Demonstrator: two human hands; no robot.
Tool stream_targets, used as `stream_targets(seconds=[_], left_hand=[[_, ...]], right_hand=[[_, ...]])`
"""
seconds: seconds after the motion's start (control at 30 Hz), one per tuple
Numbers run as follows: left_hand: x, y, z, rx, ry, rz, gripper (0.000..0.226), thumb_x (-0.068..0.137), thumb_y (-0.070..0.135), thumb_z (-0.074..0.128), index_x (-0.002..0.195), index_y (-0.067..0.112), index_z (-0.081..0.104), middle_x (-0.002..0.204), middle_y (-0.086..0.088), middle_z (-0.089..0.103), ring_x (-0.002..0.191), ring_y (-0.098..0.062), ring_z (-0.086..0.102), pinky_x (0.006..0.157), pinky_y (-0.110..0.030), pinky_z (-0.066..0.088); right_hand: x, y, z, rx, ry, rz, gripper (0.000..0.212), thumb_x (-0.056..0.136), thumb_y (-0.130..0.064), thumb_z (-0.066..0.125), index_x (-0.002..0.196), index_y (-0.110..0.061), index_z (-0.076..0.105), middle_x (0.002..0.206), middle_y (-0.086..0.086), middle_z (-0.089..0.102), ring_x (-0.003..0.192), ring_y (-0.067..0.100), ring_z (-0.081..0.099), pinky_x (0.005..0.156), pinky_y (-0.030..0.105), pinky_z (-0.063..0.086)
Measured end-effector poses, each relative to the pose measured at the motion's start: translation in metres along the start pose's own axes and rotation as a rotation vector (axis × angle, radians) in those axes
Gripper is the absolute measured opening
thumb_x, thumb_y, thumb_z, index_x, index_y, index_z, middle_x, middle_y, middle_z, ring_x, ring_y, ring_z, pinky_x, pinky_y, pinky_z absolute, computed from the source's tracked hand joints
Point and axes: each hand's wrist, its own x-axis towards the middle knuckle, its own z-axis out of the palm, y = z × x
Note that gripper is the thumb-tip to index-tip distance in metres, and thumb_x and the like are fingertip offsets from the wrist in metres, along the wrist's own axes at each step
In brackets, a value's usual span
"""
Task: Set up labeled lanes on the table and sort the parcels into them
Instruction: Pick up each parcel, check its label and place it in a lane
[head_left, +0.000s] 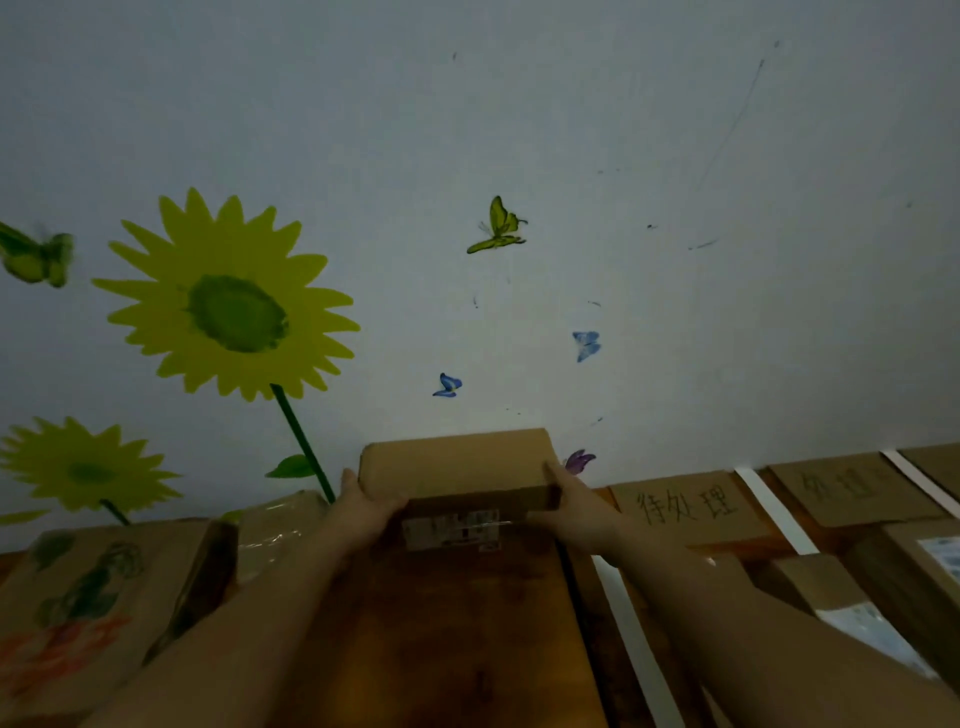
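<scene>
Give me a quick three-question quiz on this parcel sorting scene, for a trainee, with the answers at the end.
1. True or false: the left hand and the right hand both hold the brown parcel.
2. On which side of the parcel does the nearest handwritten cardboard label lie? A left, B right, C underneath.
3. Fill in: the lane strips on the table are ____ in colour.
Key: 1 true; 2 B; 3 white.
</scene>
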Motion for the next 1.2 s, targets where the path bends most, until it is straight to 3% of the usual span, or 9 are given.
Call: stream_targets(seconds=[0.13, 0.37, 0.47, 0.6, 0.73, 0.83, 1.0, 1.13, 1.2], left_hand=[[0.008, -0.009, 0.004, -0.121, 0.013, -0.015, 0.067, 0.087, 0.023, 0.067, 0.141, 0.013, 0.029, 0.13, -0.015, 0.049, 0.105, -0.028, 0.053, 0.087, -0.039, 0.049], [-0.023, -0.034, -0.006, -0.129, 0.145, 0.084, 0.034, 0.086, 0.023, 0.068, 0.116, 0.014, 0.054, 0.099, -0.008, 0.064, 0.086, -0.025, 0.062, 0.079, -0.038, 0.053], [-0.04, -0.054, -0.011, -0.099, 0.109, 0.063, 0.037, 0.086, 0.022, 0.068, 0.12, 0.016, 0.055, 0.105, -0.008, 0.066, 0.091, -0.025, 0.063, 0.086, -0.039, 0.053], [-0.07, -0.074, -0.005, -0.172, 0.013, -0.075, 0.038, 0.091, 0.03, 0.06, 0.125, 0.013, 0.052, 0.117, -0.011, 0.062, 0.096, -0.024, 0.059, 0.081, -0.032, 0.049], [-0.099, -0.087, 0.001, -0.255, -0.066, -0.067, 0.045, 0.092, 0.025, 0.059, 0.133, 0.016, 0.044, 0.131, -0.011, 0.056, 0.11, -0.025, 0.055, 0.076, -0.031, 0.05], [-0.111, -0.078, -0.017, -0.265, 0.043, 0.006, 0.048, 0.087, 0.029, 0.066, 0.13, 0.014, 0.05, 0.127, -0.01, 0.059, 0.109, -0.028, 0.058, 0.094, -0.04, 0.049], [-0.143, -0.046, -0.063, -0.329, 0.22, 0.232, 0.044, 0.088, 0.034, 0.064, 0.128, 0.02, 0.054, 0.114, 0.0, 0.058, 0.103, -0.021, 0.057, 0.088, -0.035, 0.046], [-0.169, -0.033, -0.093, -0.656, 0.138, 0.407, 0.036, 0.091, 0.016, 0.059, 0.119, 0.036, 0.048, 0.115, -0.002, 0.063, 0.099, -0.02, 0.063, 0.091, -0.043, 0.05], [-0.19, -0.027, -0.103, -0.775, 0.081, 0.49, 0.042, 0.094, 0.007, 0.05, 0.125, 0.034, 0.041, 0.114, -0.002, 0.063, 0.097, -0.018, 0.063, 0.085, -0.041, 0.051]], right_hand=[[0.004, 0.012, 0.007, 0.057, 0.008, -0.059, 0.081, 0.09, -0.018, 0.065, 0.153, -0.025, 0.014, 0.151, 0.007, 0.033, 0.125, 0.023, 0.048, 0.094, 0.028, 0.049], [-0.015, 0.018, 0.019, 0.054, 0.232, -0.26, 0.065, 0.088, -0.006, 0.061, 0.143, -0.024, 0.032, 0.139, 0.006, 0.037, 0.123, 0.02, 0.04, 0.104, 0.04, 0.042], [-0.028, 0.023, 0.036, 0.005, 0.202, -0.296, 0.071, 0.088, -0.004, 0.06, 0.146, -0.026, 0.025, 0.132, -0.003, 0.039, 0.12, 0.012, 0.038, 0.102, 0.037, 0.04], [-0.04, 0.047, 0.06, 0.12, 0.167, -0.146, 0.081, 0.089, -0.012, 0.062, 0.149, -0.026, 0.009, 0.122, -0.007, 0.045, 0.112, 0.014, 0.05, 0.089, 0.031, 0.049], [-0.06, 0.058, 0.078, 0.156, 0.158, -0.025, 0.052, 0.094, -0.027, 0.057, 0.139, -0.019, 0.033, 0.119, -0.002, 0.056, 0.102, 0.015, 0.058, 0.085, 0.035, 0.053], [-0.078, 0.028, 0.064, 0.239, 0.227, -0.136, 0.051, 0.091, -0.026, 0.061, 0.135, -0.022, 0.036, 0.123, -0.004, 0.054, 0.112, 0.019, 0.057, 0.09, 0.043, 0.053], [-0.125, -0.039, 0.033, 0.406, 0.369, -0.331, 0.058, 0.089, -0.022, 0.064, 0.139, -0.027, 0.035, 0.122, -0.007, 0.053, 0.111, 0.016, 0.056, 0.091, 0.04, 0.053], [-0.175, -0.073, 0.023, 0.491, 0.502, -0.492, 0.049, 0.092, -0.021, 0.061, 0.134, -0.033, 0.038, 0.115, -0.013, 0.052, 0.107, 0.011, 0.057, 0.071, 0.021, 0.057], [-0.2, -0.082, 0.021, 0.523, 0.569, -0.544, 0.043, 0.092, -0.022, 0.06, 0.126, -0.038, 0.039, 0.11, -0.02, 0.052, 0.107, 0.01, 0.057, 0.074, 0.021, 0.055]])
